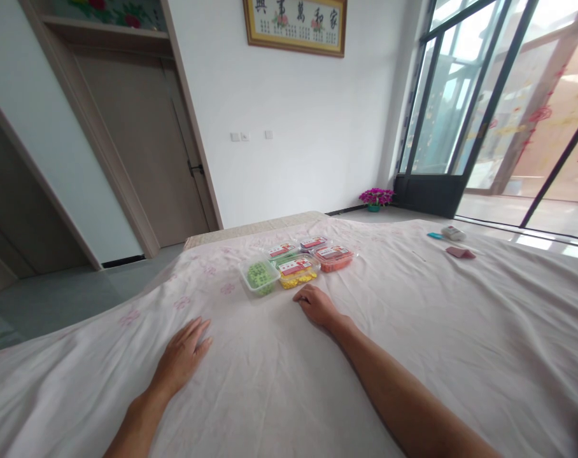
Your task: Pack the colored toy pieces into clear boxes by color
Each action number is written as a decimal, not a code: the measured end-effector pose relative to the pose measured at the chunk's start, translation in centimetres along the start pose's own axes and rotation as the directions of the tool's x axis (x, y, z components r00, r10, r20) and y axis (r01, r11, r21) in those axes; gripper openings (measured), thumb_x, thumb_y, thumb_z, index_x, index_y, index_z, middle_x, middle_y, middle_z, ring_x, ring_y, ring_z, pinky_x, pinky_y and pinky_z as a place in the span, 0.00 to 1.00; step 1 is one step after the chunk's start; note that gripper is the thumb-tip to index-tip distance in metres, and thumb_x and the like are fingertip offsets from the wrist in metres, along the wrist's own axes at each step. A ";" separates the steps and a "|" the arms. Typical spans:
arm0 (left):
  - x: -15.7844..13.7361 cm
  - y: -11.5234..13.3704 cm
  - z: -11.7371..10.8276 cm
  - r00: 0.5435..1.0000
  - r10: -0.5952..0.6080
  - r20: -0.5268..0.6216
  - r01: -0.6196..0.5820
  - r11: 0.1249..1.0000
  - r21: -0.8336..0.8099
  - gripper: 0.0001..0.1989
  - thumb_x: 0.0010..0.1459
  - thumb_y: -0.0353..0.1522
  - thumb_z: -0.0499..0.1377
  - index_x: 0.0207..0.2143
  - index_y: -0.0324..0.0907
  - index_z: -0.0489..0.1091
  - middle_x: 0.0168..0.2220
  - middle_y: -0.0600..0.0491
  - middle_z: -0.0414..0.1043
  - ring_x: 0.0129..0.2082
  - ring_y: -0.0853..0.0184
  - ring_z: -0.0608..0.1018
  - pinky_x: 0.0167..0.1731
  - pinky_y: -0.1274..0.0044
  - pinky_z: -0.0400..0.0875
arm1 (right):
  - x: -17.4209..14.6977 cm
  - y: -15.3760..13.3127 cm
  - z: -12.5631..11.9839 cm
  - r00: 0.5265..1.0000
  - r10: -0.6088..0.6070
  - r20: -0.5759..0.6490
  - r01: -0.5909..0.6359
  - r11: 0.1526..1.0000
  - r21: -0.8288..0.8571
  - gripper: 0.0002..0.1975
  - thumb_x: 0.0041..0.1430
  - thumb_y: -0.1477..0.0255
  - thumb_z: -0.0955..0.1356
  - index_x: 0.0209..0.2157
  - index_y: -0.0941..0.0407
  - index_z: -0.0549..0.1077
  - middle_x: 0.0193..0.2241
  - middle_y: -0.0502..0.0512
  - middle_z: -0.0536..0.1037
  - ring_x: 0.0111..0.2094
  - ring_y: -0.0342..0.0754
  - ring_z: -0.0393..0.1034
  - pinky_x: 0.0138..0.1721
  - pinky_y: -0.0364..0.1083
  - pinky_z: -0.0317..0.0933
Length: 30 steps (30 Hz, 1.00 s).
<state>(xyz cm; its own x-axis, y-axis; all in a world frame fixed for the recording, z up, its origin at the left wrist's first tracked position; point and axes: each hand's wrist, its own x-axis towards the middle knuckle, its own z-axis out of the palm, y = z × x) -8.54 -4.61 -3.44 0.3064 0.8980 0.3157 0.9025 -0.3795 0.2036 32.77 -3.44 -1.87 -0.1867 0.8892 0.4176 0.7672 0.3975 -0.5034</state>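
- Daylight: bright, from glazed doors (449,108), right; upper panes washed out.
- Floor (532,241): glare patches, right.
- Floral sheet (251,388): soft fold shadows.
- Far-left door (21,203): dim, slanted by wide-angle distortion.

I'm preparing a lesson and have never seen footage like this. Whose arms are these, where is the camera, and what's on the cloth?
There's no machine here: one person works with two bare hands. A camera worn on the head looks forward and down, so the forearms enter from the bottom. On the pale cloth stand five clear plastic containers: a tub of green pieces, a box of yellow pieces, a box of reddish pieces, and two labelled boxes behind. The right hand is just in front of the yellow box, fingers curled; the left hand is farther left, fingers extended. Neither visibly holds anything.
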 end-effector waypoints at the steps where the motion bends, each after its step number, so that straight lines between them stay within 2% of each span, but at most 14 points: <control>1: 0.0 0.0 0.0 1.000 0.001 -0.003 -0.001 1.000 -0.002 0.25 0.62 0.42 0.48 0.58 0.41 0.66 0.62 0.46 0.63 0.62 0.59 0.64 0.62 0.66 0.58 | 0.0 0.0 0.0 1.000 -0.001 0.002 0.001 1.000 0.000 0.13 0.53 0.79 0.65 0.37 0.53 0.78 0.38 0.54 0.77 0.41 0.47 0.68 0.46 0.45 0.61; 23: 0.0 0.0 0.1 1.000 -0.001 0.002 0.001 0.999 0.033 0.26 0.63 0.42 0.47 0.58 0.41 0.65 0.62 0.46 0.62 0.62 0.60 0.63 0.62 0.67 0.57 | -0.1 -0.5 -0.2 1.000 -0.007 0.001 0.007 1.000 -0.013 0.14 0.53 0.79 0.64 0.37 0.53 0.78 0.38 0.54 0.76 0.42 0.47 0.69 0.46 0.45 0.61; 30: 0.0 0.4 -0.4 1.000 -0.004 0.013 0.003 0.999 0.041 0.26 0.63 0.41 0.46 0.58 0.38 0.65 0.62 0.45 0.62 0.62 0.59 0.64 0.62 0.67 0.56 | -0.4 -2.0 -0.8 1.000 0.000 0.025 0.004 0.992 -0.130 0.12 0.57 0.78 0.63 0.39 0.54 0.77 0.38 0.55 0.75 0.42 0.47 0.68 0.46 0.44 0.59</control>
<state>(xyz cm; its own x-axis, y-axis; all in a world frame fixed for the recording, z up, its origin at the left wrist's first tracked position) -8.29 -4.88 -2.99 0.3071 0.9023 0.3024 0.9151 -0.3672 0.1664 31.78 -4.75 -0.41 -0.2025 0.8946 0.3984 0.8395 0.3680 -0.3997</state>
